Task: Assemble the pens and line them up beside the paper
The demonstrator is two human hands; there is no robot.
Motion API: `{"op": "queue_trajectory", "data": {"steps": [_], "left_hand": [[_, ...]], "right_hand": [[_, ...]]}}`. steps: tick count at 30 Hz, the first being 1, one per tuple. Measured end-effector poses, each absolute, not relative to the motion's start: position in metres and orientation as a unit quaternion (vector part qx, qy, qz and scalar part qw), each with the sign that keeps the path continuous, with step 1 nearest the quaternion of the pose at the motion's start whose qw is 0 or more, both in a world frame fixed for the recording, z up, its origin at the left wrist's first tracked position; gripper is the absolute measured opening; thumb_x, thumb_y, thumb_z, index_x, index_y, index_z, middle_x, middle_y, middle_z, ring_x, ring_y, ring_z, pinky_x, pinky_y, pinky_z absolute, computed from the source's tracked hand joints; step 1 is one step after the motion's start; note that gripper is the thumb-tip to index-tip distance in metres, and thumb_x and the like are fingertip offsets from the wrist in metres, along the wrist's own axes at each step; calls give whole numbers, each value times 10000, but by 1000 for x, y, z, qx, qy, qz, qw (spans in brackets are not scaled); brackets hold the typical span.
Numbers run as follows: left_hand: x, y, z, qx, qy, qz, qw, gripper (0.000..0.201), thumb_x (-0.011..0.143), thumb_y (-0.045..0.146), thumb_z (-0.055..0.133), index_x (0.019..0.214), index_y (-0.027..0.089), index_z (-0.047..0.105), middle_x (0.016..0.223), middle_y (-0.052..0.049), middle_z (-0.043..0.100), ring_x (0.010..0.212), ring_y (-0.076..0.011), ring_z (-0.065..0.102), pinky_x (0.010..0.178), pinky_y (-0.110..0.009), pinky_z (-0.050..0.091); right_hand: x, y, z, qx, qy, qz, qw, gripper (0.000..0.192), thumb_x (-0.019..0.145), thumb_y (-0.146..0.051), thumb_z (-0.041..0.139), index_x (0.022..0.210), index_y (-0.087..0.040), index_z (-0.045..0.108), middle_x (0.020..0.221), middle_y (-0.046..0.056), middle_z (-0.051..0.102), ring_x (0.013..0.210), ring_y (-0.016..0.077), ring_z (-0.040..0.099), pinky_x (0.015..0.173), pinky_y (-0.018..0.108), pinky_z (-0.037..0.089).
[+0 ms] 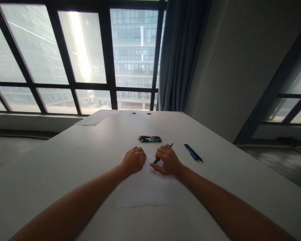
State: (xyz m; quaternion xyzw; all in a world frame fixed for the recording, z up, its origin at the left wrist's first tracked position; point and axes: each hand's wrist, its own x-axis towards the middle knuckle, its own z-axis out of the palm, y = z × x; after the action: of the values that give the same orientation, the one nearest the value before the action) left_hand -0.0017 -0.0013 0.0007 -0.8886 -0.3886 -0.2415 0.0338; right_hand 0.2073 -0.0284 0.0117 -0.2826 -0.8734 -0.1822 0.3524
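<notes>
My right hand (167, 160) is closed around a dark pen with a green part (156, 160). The pen slants, its lower end close to the paper and its other end poking out above my knuckles; whether it touches the paper I cannot tell. Under both hands lies a white sheet of paper (145, 194), flat on the table. On the sheet's upper left rests my left hand (134, 160), fingers curled and pressed together, their inner side hidden. A small gap separates the two hands.
Beyond my hands, several dark pens (149, 139) lie side by side, one with green. Right of my right hand are two pens (193, 152), one blue. More papers (97, 117) lie at the white table's (110, 134) far left, and two dark discs (148, 113) at its far end.
</notes>
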Motion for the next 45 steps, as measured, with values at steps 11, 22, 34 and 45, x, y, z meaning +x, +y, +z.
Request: {"op": "queue_trajectory", "data": {"steps": [11,22,34,45], "left_hand": [[-1,-1,1,-890,-384,-243,34,258,929,243,469,862,189,713,948,-57,695,910,-208,590,816,-327,506],[-2,1,-2,-888,-382,-253,24,266,919,250,470,850,203,723,948,-49,700,908,-203,590,811,-317,511],[-1,0,1,-889,-384,-249,17,290,916,257,463,843,207,740,961,-51,706,913,-206,593,823,-329,517],[-1,0,1,-888,-388,-248,14,274,913,251,477,854,203,739,966,-54,703,925,-208,590,826,-330,519]], "right_hand": [[219,-27,26,-331,-798,-195,464,411,981,-322,361,638,-178,535,763,73,597,739,184,515,774,367,358],[221,-14,30,-517,-657,234,495,508,746,-683,639,772,-177,613,650,22,621,493,131,539,464,241,427],[233,-7,13,-552,-663,354,362,113,719,-233,649,692,-170,559,571,-6,616,446,100,528,399,178,364],[238,-4,7,-590,-691,235,344,177,704,-199,622,563,-180,517,524,-13,593,505,112,514,516,215,375]]}}
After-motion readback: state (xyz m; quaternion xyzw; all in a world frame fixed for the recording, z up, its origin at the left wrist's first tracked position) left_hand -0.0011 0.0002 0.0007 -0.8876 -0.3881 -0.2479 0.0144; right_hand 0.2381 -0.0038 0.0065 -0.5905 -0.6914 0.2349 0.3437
